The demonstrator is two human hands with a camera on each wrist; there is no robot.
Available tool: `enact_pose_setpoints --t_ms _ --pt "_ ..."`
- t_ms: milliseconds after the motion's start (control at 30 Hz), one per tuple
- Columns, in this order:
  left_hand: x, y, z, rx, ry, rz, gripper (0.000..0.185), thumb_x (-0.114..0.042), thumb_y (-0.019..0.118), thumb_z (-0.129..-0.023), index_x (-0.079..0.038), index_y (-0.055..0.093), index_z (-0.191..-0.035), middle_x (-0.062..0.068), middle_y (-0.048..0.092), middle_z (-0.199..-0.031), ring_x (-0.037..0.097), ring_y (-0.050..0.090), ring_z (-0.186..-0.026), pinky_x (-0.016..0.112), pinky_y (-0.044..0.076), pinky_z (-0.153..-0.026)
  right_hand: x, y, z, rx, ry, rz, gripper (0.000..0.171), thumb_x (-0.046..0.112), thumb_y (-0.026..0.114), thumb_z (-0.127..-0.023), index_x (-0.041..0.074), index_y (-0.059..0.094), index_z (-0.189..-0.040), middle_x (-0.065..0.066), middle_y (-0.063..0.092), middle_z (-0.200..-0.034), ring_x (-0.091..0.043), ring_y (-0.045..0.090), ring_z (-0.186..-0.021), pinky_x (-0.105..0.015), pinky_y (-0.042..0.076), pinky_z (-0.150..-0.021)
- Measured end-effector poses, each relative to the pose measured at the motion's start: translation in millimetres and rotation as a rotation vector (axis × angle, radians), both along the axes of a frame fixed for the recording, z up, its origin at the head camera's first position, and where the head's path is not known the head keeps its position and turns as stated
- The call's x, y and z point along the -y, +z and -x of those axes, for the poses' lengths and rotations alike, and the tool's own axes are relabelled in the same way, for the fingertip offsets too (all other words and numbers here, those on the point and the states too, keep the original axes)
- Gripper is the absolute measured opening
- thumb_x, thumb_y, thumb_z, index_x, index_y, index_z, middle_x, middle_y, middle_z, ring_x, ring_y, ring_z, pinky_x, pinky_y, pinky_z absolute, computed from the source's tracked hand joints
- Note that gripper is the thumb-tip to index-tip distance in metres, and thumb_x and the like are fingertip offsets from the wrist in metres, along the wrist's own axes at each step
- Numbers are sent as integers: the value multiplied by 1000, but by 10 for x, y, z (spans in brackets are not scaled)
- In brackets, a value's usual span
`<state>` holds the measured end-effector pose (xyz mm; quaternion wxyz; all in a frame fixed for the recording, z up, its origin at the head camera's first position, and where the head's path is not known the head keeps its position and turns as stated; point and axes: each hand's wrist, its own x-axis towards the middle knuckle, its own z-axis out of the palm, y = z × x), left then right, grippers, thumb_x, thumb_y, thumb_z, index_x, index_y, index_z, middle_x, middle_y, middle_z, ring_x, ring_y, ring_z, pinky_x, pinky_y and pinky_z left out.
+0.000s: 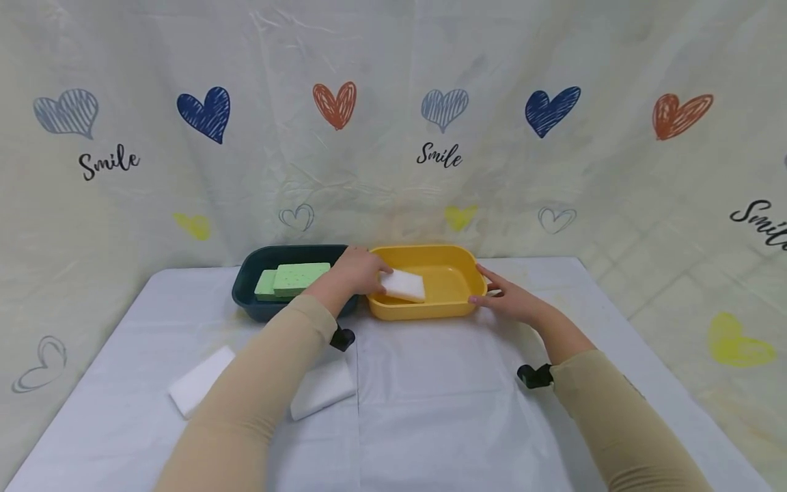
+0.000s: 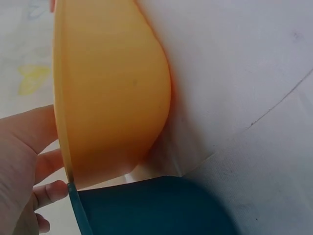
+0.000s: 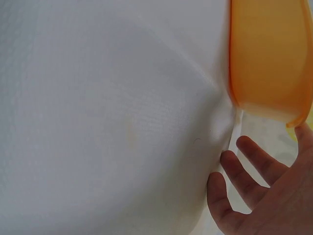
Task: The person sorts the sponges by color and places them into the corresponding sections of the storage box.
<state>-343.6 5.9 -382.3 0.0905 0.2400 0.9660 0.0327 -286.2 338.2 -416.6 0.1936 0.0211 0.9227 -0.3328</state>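
In the head view, a white sponge [image 1: 402, 285] lies tilted inside the left part of a yellow basin [image 1: 439, 311]. My left hand [image 1: 356, 273] reaches over the basin's left rim and pinches the near end of this sponge between thumb and fingers. The left wrist view shows the left hand [image 2: 22, 161] behind the rims, the sponge hidden by the basin wall. At the basin's right end, my right hand [image 1: 510, 297] touches the rim with its fingertips. Its other fingers [image 3: 247, 186] spread loosely beside the wall in the right wrist view.
Left of the yellow basin, close against it, stands a dark green basin [image 1: 258, 311] with green sponges [image 1: 301, 277] in it. Two white sponges, a left one [image 1: 199, 381] and a right one [image 1: 322, 388], lie on the white-covered table [image 1: 430, 410], partly behind the left sleeve.
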Motion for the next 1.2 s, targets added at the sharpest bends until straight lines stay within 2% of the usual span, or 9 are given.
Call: enact_pose_setpoints --t_ms 133,400,500,700,867,1000,1200 --pt "14 -9 3 -9 9 20 48 -44 75 -87 -30 66 -132 -7 65 -125 26 41 -123 43 23 -115 21 12 4 -9 16 0 102 66 66 -83 40 3 -159 -24 31 -151 -44 39 -131 -66 34 -106" --pt "78 -18 27 -43 -1 62 50 -44 75 -87 -29 64 -134 -6 63 -129 25 41 -122 42 25 -113 42 19 16 -14 25 3 101 65 66 -84 39 3 -159 -24 31 -152 -44 38 -133 -66 32 -107" --pt "124 -10 25 -40 -9 46 50 -44 74 -88 -29 64 -135 -4 61 -134 25 41 -125 43 24 -113 45 9 26 -15 31 10 100 63 66 -86 39 3 -159 -25 31 -152 -44 38 -133 -66 32 -107" --pt "246 50 -10 -30 -3 -45 49 -43 71 -90 -26 63 -136 -1 59 -137 29 43 -127 46 26 -113 25 -10 39 -18 44 20 100 62 66 -86 38 3 -160 -25 31 -152 -44 37 -134 -66 32 -108" --pt "366 111 -65 -36 4 -93 53 -45 70 -91 -25 60 -139 1 55 -142 30 41 -132 50 24 -115 31 4 38 -30 49 11 98 61 66 -87 37 4 -160 -26 31 -152 -45 37 -134 -66 32 -108" --pt "443 129 -124 -70 -20 -106 57 -49 70 -90 -25 59 -140 1 54 -143 31 42 -131 51 27 -113 19 11 32 -38 51 10 97 60 65 -88 37 3 -160 -27 31 -152 -45 37 -133 -66 32 -108" --pt "565 192 -287 -81 -52 -118 59 -51 70 -89 -25 58 -141 1 54 -143 31 44 -127 51 32 -108 -10 0 -7 -30 45 25 98 61 65 -88 37 2 -160 -26 31 -151 -45 37 -133 -66 31 -108"
